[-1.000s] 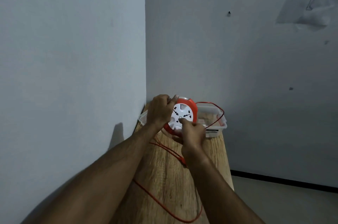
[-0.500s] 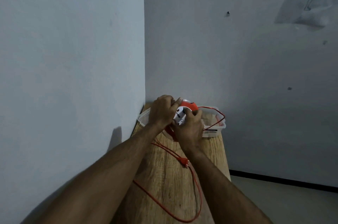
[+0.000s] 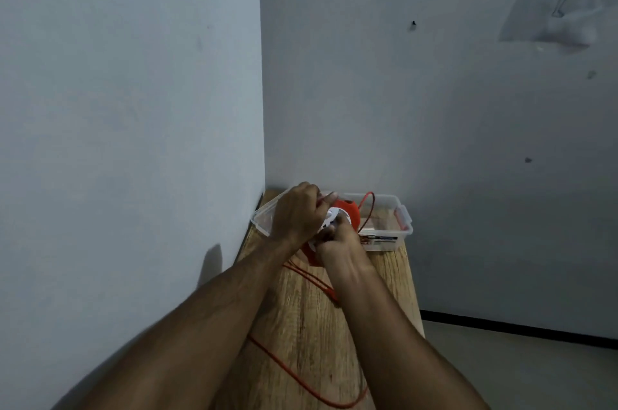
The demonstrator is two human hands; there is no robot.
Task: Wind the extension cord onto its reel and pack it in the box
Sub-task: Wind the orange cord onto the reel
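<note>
Both hands hold the red cord reel (image 3: 347, 214) upright above the near edge of the clear plastic box (image 3: 399, 225), at the far end of the wooden table (image 3: 301, 316). The left hand (image 3: 296, 214) wraps its curled fingers over the reel's top rim, thumb side toward the white socket face (image 3: 329, 217). The right hand (image 3: 337, 247) grips the lower part of that face with bent fingers. The red extension cord (image 3: 284, 363) trails loose from the reel across the tabletop, and another loop (image 3: 368, 205) arcs over the box.
</note>
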